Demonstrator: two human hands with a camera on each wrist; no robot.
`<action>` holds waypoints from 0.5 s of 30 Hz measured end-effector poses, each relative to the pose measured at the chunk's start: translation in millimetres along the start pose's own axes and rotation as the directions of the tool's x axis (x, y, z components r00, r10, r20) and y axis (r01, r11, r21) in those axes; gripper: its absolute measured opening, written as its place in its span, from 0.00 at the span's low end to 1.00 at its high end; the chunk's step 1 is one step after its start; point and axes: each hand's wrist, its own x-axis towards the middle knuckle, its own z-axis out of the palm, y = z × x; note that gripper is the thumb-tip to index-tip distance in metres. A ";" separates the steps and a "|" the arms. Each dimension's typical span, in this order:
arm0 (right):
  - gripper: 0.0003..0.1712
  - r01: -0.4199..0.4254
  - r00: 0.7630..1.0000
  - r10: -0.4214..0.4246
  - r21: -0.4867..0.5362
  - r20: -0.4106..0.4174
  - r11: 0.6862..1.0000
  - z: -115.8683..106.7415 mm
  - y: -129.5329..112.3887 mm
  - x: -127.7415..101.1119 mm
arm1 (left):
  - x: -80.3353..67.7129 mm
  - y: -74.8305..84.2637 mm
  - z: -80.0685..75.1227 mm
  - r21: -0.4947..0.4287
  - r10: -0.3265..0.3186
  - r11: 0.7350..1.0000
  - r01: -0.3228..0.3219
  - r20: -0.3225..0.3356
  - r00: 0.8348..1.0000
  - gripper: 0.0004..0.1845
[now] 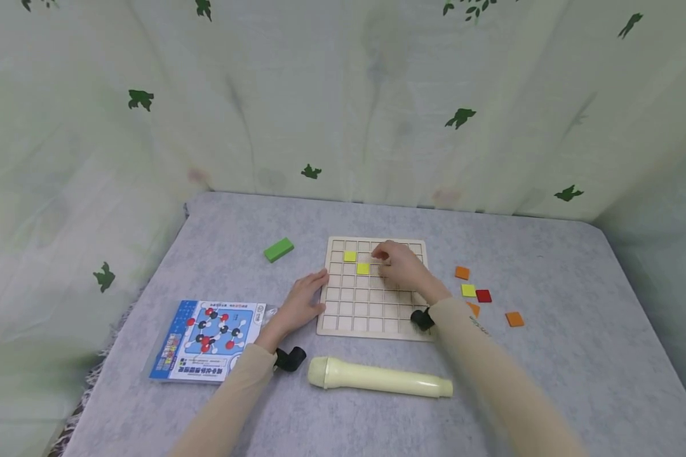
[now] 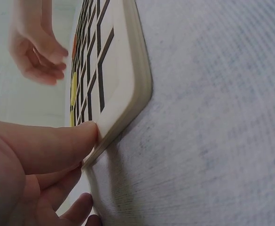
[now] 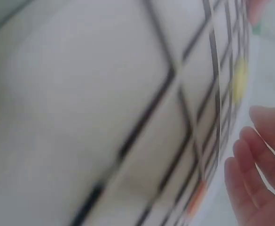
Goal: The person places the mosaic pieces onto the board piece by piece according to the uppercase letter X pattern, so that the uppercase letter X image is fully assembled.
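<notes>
A wooden grid board (image 1: 354, 309) lies flat on the table. Two yellow tiles, one (image 1: 350, 256) further back and another (image 1: 363, 268), sit in its cells. At the board's left edge, my left hand (image 1: 301, 300) pinches the rim, its thumb (image 2: 76, 143) on top and fingers against the side. Over the board's back right part hovers my right hand (image 1: 404, 265), fingers loosely bent with nothing visible between them. An orange tile (image 3: 197, 201) shows on the board in the right wrist view; in the head view the right hand hides that spot.
Right of the board lie loose orange (image 1: 462, 272), yellow (image 1: 468, 290) and red (image 1: 483, 296) tiles, with more orange ones nearby. A green block (image 1: 278, 249) is at back left. A packaged set with molecule pictures (image 1: 211, 343) lies left; a cream microphone-shaped object (image 1: 380, 377) lies in front.
</notes>
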 end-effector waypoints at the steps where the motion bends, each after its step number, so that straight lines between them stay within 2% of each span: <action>1: 0.15 -0.007 1.000 0.007 0.020 -0.018 1.000 -5.9 5.0 -4.4 | -0.1 0.5 0.2 -0.003 0.000 1.000 0.000 -0.001 1.000 0.33; 3: 0.15 -0.015 0.998 0.018 0.043 -0.059 0.999 -18.6 17.6 -15.0 | -0.2 1.6 0.4 -0.009 -0.005 1.000 0.005 -0.001 1.000 0.33; 7: 0.15 -0.088 0.989 0.094 0.053 -0.114 0.995 -46.0 47.1 -40.5 | -0.4 1.7 0.7 -0.008 -0.017 1.000 0.017 0.007 1.000 0.33; 12: 0.16 -0.252 0.962 0.251 0.005 -0.106 0.968 -68.3 80.8 -70.4 | -0.6 0.5 1.3 0.003 -0.023 1.000 0.023 0.011 1.000 0.33; 15: 0.16 -0.302 0.951 0.299 -0.033 -0.082 0.953 -73.5 91.9 -81.3 | 0.4 0.7 1.5 0.003 -0.026 1.000 0.026 0.010 1.000 0.33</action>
